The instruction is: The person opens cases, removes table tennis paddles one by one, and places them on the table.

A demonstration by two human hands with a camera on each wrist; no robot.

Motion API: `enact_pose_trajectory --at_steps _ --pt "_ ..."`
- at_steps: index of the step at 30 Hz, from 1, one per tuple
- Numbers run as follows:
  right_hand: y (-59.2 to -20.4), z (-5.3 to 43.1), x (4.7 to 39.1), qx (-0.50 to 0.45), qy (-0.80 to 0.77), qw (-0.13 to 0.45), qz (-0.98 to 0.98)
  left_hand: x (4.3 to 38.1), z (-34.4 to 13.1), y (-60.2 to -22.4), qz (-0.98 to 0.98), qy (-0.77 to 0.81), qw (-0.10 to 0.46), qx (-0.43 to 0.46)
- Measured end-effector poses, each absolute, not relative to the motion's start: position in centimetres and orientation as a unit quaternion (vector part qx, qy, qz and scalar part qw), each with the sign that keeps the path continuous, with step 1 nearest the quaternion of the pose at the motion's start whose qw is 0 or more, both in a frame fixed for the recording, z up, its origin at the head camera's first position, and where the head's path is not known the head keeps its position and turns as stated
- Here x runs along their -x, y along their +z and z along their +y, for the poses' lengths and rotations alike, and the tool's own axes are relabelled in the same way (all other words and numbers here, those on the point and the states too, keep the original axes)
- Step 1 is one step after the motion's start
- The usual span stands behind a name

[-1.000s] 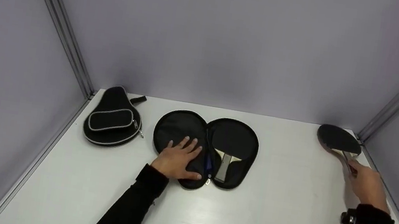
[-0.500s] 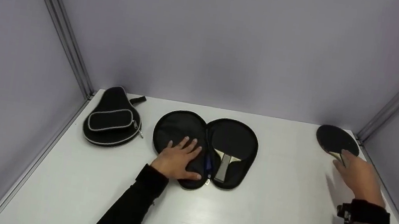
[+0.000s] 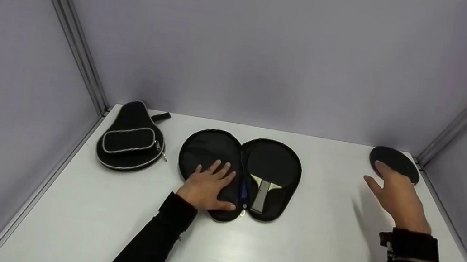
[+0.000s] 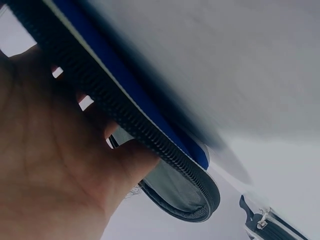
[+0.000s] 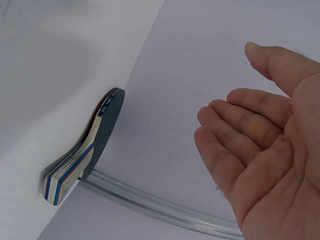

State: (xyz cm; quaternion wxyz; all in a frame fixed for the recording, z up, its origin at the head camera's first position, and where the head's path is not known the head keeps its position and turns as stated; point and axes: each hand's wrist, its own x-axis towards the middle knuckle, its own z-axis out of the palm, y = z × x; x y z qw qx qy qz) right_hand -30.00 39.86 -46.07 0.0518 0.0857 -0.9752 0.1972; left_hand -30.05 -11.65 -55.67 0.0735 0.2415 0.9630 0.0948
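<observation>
An unzipped black paddle case [image 3: 206, 145] lies spread flat at the middle of the table. Its right half holds a table tennis paddle [image 3: 272, 164] with a grey-and-pale handle towards me. My left hand [image 3: 207, 189] rests with spread fingers on the left half; in the left wrist view the zipper edge [image 4: 125, 120] runs past the thumb. A second paddle [image 3: 397, 165] lies at the far right corner, its handle hidden behind my right hand in the head view. My right hand [image 3: 402, 200] is raised over it, apart from it and holding nothing; the right wrist view shows that paddle [image 5: 82, 150] on the table.
A black case with grey piping [image 3: 129, 139] and a small front pocket lies at the back left, its strap pointing right. Pale walls with metal corner rails [image 3: 77, 36] enclose the white table [image 3: 311, 260] at the back and both sides.
My right hand has let go of the second paddle's handle, lifted and moved left, its fingers now straighter. That paddle now lies on the table. My left hand has not moved.
</observation>
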Motion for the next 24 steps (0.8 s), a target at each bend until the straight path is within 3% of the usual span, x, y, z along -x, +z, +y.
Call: enact_pose_trajectory --at_steps 10,24 --pt "-45.5 35.6 29.6 -0.127 0.185 0.061 -0.973 28.9 -10.7 -53.9 0.963 0.098 0.071 -0.243" --pt "-46.3 28.6 29.1 -0.166 0.179 0.070 -0.967 30.5 -11.1 -56.8 0.963 0.100 0.061 -0.241"
